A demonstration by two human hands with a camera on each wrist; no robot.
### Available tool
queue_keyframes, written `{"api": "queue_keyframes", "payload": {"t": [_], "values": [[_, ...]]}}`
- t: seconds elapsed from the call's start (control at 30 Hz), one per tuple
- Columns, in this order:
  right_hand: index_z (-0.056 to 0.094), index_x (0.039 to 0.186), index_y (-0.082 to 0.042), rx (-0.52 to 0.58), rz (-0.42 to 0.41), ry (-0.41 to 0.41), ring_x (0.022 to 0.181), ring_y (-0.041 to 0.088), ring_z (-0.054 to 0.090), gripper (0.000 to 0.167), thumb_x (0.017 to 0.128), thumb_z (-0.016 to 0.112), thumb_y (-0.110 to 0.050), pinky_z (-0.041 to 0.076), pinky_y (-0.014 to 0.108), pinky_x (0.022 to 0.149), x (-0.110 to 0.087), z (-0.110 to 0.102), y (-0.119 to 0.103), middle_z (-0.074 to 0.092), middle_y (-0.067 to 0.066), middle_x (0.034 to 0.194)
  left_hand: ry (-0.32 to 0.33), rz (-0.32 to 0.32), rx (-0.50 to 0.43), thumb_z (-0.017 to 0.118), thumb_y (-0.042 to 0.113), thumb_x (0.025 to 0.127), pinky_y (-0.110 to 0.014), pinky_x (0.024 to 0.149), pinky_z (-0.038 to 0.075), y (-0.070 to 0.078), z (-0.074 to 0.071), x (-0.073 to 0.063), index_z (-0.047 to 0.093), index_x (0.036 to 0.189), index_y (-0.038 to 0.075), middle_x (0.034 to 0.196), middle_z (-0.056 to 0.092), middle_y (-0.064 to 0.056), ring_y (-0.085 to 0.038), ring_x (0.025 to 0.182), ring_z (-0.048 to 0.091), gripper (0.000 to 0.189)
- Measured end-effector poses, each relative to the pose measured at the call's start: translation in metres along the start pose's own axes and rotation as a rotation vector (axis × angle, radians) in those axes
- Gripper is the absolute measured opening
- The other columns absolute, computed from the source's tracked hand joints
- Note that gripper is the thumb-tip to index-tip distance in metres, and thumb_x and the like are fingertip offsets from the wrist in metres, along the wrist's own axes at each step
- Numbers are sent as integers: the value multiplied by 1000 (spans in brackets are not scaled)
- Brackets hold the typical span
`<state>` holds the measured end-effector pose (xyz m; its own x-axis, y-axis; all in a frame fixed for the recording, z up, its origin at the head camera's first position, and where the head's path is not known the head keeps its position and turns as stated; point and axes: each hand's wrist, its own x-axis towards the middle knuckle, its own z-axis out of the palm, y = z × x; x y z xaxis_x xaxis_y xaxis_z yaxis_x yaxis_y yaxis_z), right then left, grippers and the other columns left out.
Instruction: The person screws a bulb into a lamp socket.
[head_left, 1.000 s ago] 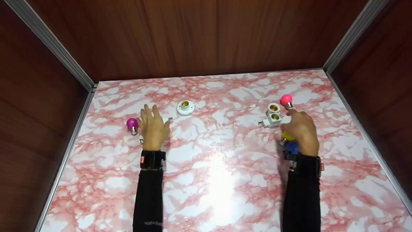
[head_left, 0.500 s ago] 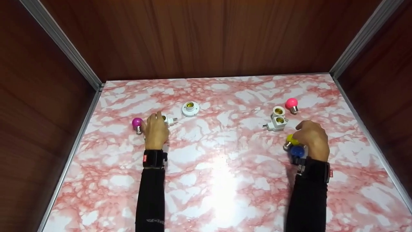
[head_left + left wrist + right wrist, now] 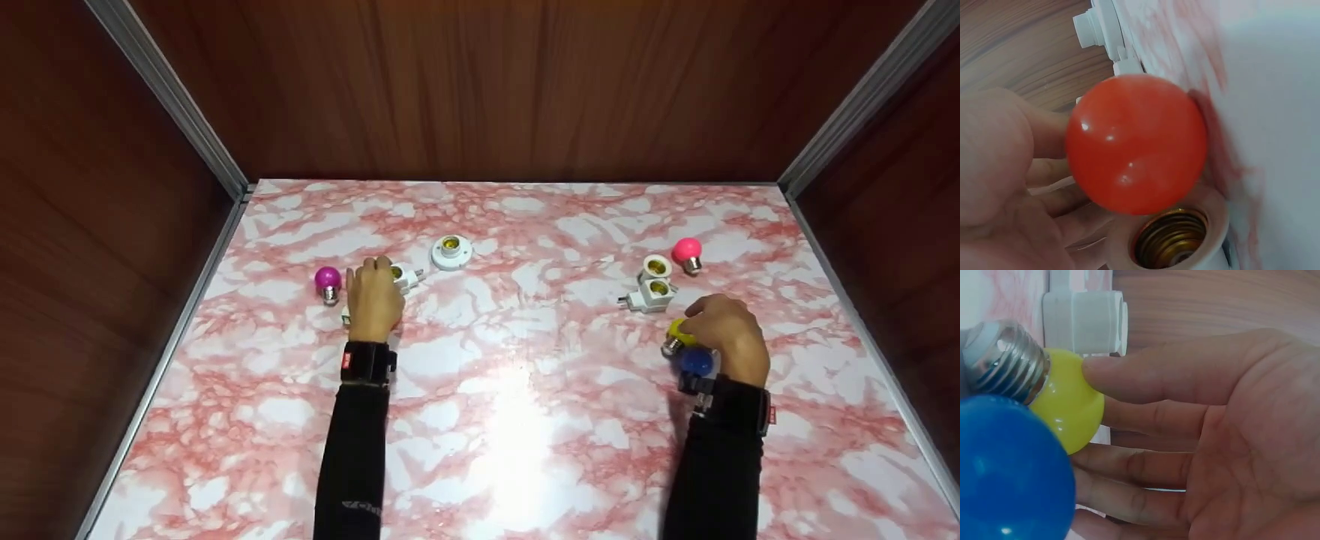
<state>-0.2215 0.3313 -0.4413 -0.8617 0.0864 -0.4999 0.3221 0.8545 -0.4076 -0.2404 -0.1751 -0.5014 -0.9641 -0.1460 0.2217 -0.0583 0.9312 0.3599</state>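
Red bulb [image 3: 1137, 143] sits at the palm-down left hand [image 3: 376, 300], grip unclear; loosely extended right hand [image 3: 727, 337] touches yellow bulb [image 3: 1072, 405].

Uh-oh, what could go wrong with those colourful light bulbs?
The shiny, round blue bulb sits right beside the metal-based, round yellow bulb the right hand is touching, so it might get knocked and roll. The smooth, round red bulb by the left hand could slip or roll too.

We are working in a booth-like workstation: wood-grain panels [image 3: 480, 90] and metal rails [image 3: 864, 97] are bordering our marbled desk [image 3: 525, 315].
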Motion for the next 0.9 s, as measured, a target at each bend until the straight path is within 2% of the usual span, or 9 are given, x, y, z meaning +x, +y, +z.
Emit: {"api": "queue_keyframes", "payload": {"t": [0.13,0.23,0.4,0.47,0.53,0.63,0.73,0.83,0.9], "values": [[56,145,6,38,-8,1,121,40,61,62,98,66,-32,55,50,96,-1,1,3,57,33,146,35,19,-48,72,5,91,-64,125,41,6,0,1,63,125,-8,124,70,-28,-50,117,68,38],[55,147,5,79,-24,35,121,40,63,63,97,67,-32,55,50,98,-3,0,4,61,30,144,43,27,-141,72,11,94,-60,122,45,11,-3,1,61,126,-7,124,69,-28,-49,119,66,38],[56,149,2,157,-96,179,131,46,59,64,97,70,-34,52,56,106,-5,0,1,61,30,147,47,7,-345,70,19,100,-55,109,56,21,-12,-2,56,134,-4,126,67,-26,-45,118,67,43],[58,149,1,201,-129,240,133,46,59,63,98,71,-33,51,54,106,-5,0,-1,61,30,147,51,13,-415,68,18,101,-55,104,59,25,-14,-4,54,136,-3,127,67,-25,-44,115,69,43],[60,149,-2,249,-163,286,132,43,60,59,99,71,-32,51,46,102,-4,1,-4,63,29,146,52,30,-478,68,16,101,-53,99,61,29,-15,-5,53,136,-2,125,66,-23,-41,110,69,43],[63,146,-3,308,-242,349,123,32,63,54,100,71,-31,50,29,94,-3,3,-9,67,25,143,64,76,-560,71,14,99,-49,94,62,37,-14,-5,55,136,-2,124,66,-22,-37,105,68,43],[67,142,-3,360,-348,405,109,12,65,49,101,72,-30,49,12,85,0,7,-14,70,22,137,72,114,-660,75,14,97,-46,90,63,49,-12,-7,58,135,-1,125,68,-21,-33,104,68,45],[68,140,-4,438,-442,431,100,-4,63,46,101,74,-28,51,4,82,0,13,-22,72,19,132,44,132,-748,78,17,96,-40,86,64,65,-12,-10,61,135,0,126,70,-19,-30,102,69,46],[68,139,-4,493,-493,434,98,-8,65,44,101,74,-26,53,4,84,0,17,-28,73,15,128,9,132,-791,78,19,96,-32,82,63,76,-12,-14,62,135,2,124,71,-17,-28,98,69,46]]}}
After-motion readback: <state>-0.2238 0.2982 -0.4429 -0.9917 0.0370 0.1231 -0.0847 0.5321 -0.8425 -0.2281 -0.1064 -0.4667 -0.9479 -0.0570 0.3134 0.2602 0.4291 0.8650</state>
